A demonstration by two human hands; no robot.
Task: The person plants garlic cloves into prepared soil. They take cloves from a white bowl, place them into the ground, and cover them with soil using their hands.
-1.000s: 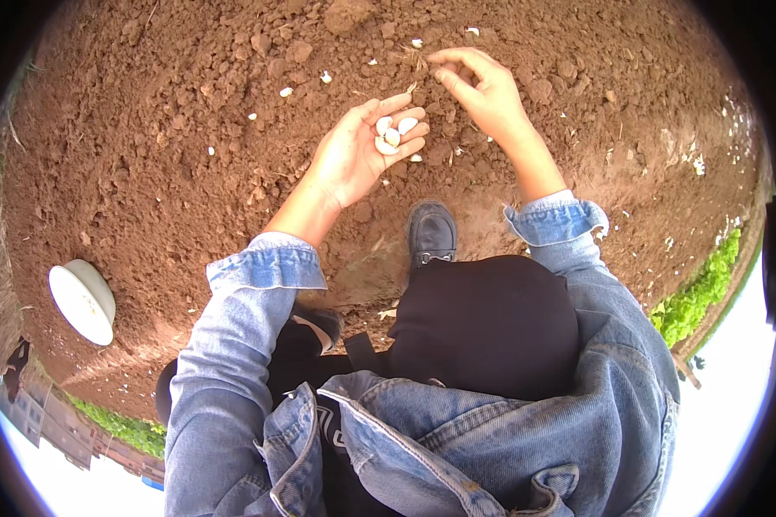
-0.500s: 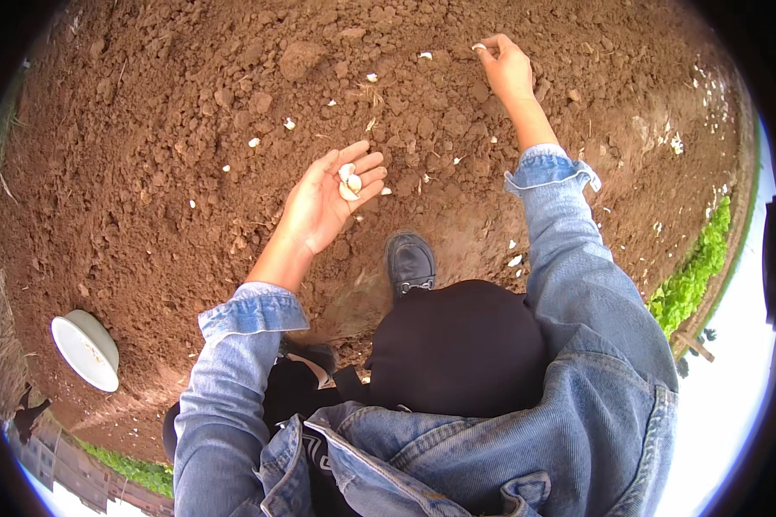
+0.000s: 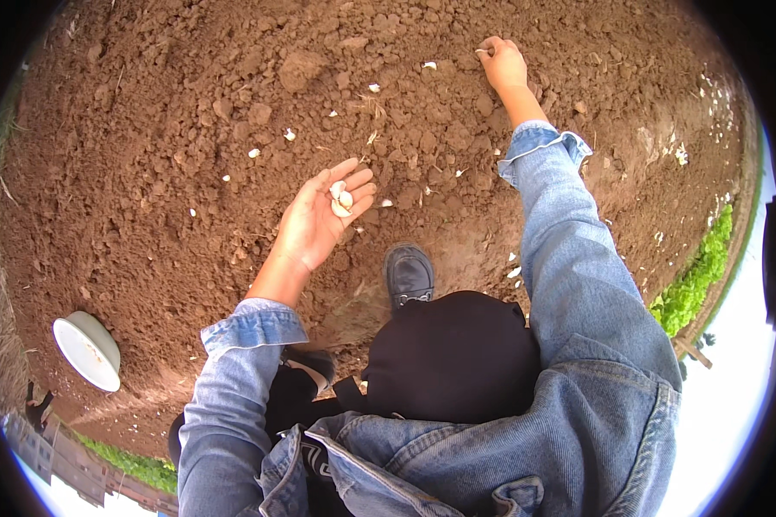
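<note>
The garlic cloves [image 3: 341, 197] lie in your left hand [image 3: 319, 224], palm up and fingers loosely open, held above the tilled soil [image 3: 147, 172]. Your right hand [image 3: 502, 62] is stretched far forward, fingertips pinched together at the ground; whether they hold a clove you cannot tell. Press straight down, keep the spacing of the cloves already set [image 3: 290, 134], and keep your left palm level.
</note>
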